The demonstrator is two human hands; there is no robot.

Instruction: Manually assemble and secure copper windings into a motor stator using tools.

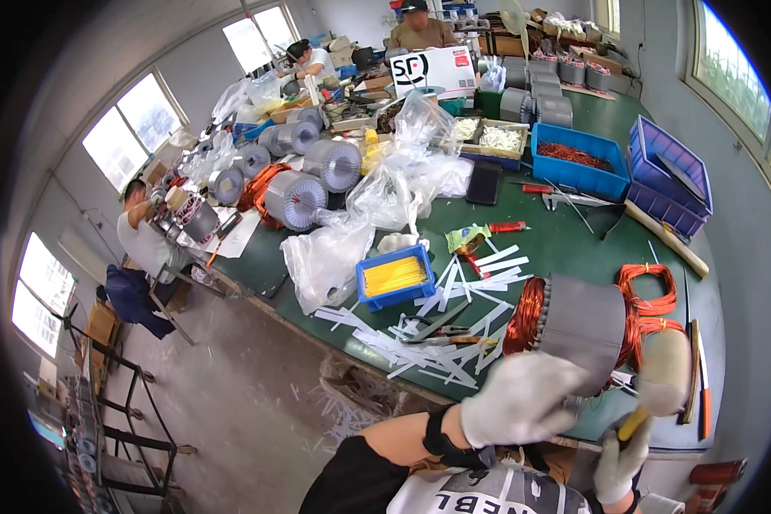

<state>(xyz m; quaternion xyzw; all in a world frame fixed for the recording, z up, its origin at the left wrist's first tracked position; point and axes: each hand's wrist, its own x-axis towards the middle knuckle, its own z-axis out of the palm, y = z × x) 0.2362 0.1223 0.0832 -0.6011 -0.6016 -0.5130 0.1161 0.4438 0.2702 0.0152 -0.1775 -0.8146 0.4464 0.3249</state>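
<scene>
A grey motor stator [582, 317] lies on its side on the green table, with copper wire windings [527, 315] bulging from both ends. My left hand [522, 401], in a white glove, is at the stator's near side; its fingers are smeared by motion. In my gloved right hand [618, 467] is a mallet [665, 375], gripped by its yellow handle, its pale head raised near the stator's right end. Bundled copper coils [647, 289] lie beside that end, joined to the windings or resting against them; I cannot tell which.
White paper strips [433, 347] are scattered left of the stator, with pliers among them. A blue tray of yellow sleeves [394, 276] stands beyond. Farther back are plastic bags [385, 193], a blue bin [581, 158] and purple crates [670, 180]. Other people work at the far tables.
</scene>
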